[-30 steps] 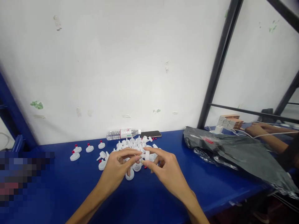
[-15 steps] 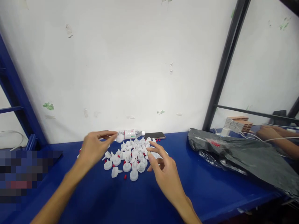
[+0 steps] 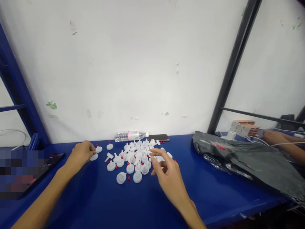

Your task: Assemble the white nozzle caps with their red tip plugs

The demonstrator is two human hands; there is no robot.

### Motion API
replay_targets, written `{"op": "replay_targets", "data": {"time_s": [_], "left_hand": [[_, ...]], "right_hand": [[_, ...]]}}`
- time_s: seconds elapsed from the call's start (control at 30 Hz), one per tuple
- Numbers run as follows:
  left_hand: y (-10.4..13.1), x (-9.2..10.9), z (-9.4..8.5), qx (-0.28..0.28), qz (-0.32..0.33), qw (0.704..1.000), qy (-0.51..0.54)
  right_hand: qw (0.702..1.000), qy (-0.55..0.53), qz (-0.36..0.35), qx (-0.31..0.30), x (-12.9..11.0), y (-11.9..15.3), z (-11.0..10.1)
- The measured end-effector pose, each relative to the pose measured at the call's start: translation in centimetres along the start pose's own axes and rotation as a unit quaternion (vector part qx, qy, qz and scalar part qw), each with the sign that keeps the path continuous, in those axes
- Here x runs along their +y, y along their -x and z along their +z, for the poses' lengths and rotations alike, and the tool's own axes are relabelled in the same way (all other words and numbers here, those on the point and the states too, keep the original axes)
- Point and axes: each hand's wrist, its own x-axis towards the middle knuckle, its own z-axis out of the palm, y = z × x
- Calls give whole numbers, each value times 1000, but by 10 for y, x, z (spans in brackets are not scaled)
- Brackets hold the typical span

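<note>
My left hand (image 3: 82, 155) is closed at the left of the blue table, its fingertips pinched on a white nozzle cap (image 3: 94, 157) at the tabletop. The cap's upper part is hidden by the fingers. Just behind it stand two white caps with red tips, one nearer (image 3: 98, 149) and one farther right (image 3: 110, 146). A loose pile of white nozzle caps (image 3: 130, 168) lies in the middle, with small red tips (image 3: 129, 178) scattered among them. Over the pile's right edge hovers my right hand (image 3: 168, 178), thumb and fingers curved and apart, with nothing visible between them.
Behind the pile lie a clear bottle (image 3: 132, 136) and a dark phone (image 3: 159, 137). A grey plastic bag (image 3: 221, 152) with red pieces on it covers the table's right. Another device (image 3: 53, 159) is at left. Beyond the post are another person's hands (image 3: 274, 137).
My left hand has moved left and down from above the pile to the tabletop, carrying a white nozzle cap. A cap at the pile's front left has turned over. My right hand stays nearly still.
</note>
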Motion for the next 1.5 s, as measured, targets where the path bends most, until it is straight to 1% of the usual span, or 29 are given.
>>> {"op": "replay_targets", "data": {"time_s": [0.07,0.13,0.27,0.33,0.4,0.47,0.53,0.57,0.63,0.7,0.77,0.83,0.87,0.93,1.0,1.03,1.07,1.13,1.17,1.2,1.23,1.3,1.37,1.43,1.5], "left_hand": [[-1,0,-1,-7,-4,1000,9],[0,0,1,-2,-5,1000,12],[2,-3,8,31,-6,999,4],[6,-2,7,52,-6,999,-3],[13,5,1,83,1,997,-5],[24,18,-8,117,22,993,7],[38,35,-17,123,77,989,33],[45,45,-20,104,124,986,47],[58,62,-21,45,203,976,64],[69,74,-16,-24,243,967,67],[75,79,-9,-84,253,962,63],[76,79,-4,-123,251,958,63],[75,78,-3,-131,249,957,68],[73,75,-5,-129,250,956,87],[71,74,-10,-133,256,947,142],[71,75,-12,-152,262,933,196],[73,76,-13,-181,269,908,266],[79,83,-12,-259,273,838,396],[83,87,-11,-298,272,803,438],[87,92,-8,-330,271,778,461],[92,97,-6,-356,269,760,473],[99,105,-1,-389,267,735,487],[104,111,3,-400,268,717,504],[105,113,4,-398,267,712,513],[105,114,4,-392,267,716,511]], "right_hand": [[1000,8,0,-2,0,0,0],[1000,12,-1,-3,0,1,0],[1000,14,-3,-4,1,2,1],[1000,18,-5,-3,1,2,2],[1000,22,-7,-2,1,1,2],[1000,24,-9,0,1,1,2],[1000,23,-14,5,1,1,2],[1000,21,-18,9,2,2,2],[999,17,-24,16,2,2,2],[999,16,-28,23,3,2,2],[999,17,-28,27,4,2,2],[999,18,-28,28,4,1,3],[999,19,-28,28,4,1,3],[999,21,-31,25,3,1,4],[999,21,-36,12,2,2,5],[999,20,-38,2,1,2,6],[999,21,-41,-11,1,2,6],[998,27,-45,-46,2,3,9],[996,32,-48,-63,2,4,10],[995,36,-52,-78,3,5,11],[994,37,-58,-89,3,5,13],[992,30,-74,-96,4,6,14],[991,18,-93,-91,4,6,14],[991,10,-105,-82,3,5,14],[991,12,-107,-74,3,5,13]]}}
